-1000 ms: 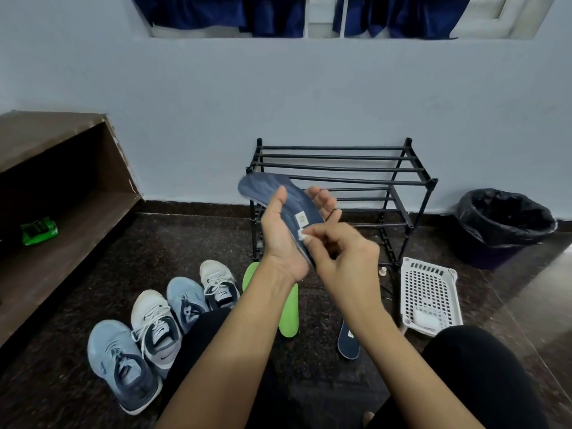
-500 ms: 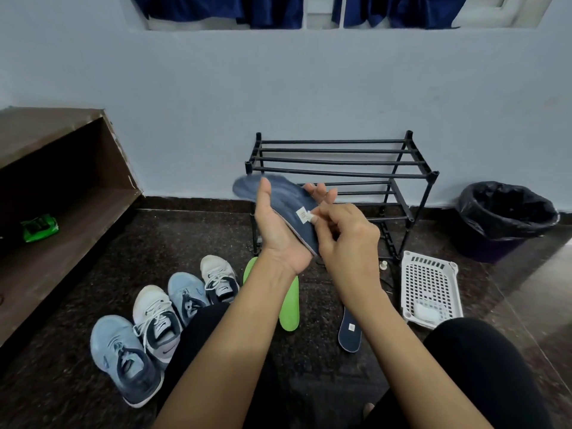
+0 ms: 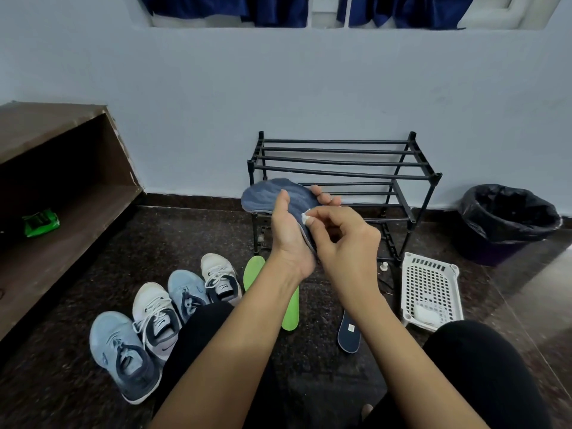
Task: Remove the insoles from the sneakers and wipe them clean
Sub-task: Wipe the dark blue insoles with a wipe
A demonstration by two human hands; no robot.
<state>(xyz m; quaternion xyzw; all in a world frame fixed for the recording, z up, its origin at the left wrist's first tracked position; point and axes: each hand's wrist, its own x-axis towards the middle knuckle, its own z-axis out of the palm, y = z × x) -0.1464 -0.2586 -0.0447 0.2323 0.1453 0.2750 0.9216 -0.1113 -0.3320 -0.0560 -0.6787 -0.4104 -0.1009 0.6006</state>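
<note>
My left hand (image 3: 289, 236) grips a blue-grey insole (image 3: 266, 195) in front of me, thumb over its top face and fingers behind it. My right hand (image 3: 343, 243) pinches a small white wad (image 3: 306, 217) against the insole's middle. On the dark floor below lie a green insole (image 3: 289, 311), partly hidden by my left forearm, and a navy insole (image 3: 349, 332). Several sneakers stand in a row at lower left: a light blue one (image 3: 123, 354), a white one (image 3: 156, 320), another light blue one (image 3: 185, 289) and another white one (image 3: 219, 278).
A black metal shoe rack (image 3: 340, 168) stands against the wall behind my hands. A white perforated basket (image 3: 430, 289) lies at right, a black-lined bin (image 3: 507, 221) beyond it. A wooden shelf (image 3: 62, 212) at left holds a green packet (image 3: 40, 222). My knees fill the bottom.
My right hand has slid the white wad up along the insole, from near its label toward the middle. The left hand has tilted the insole flatter and kept its grip.
</note>
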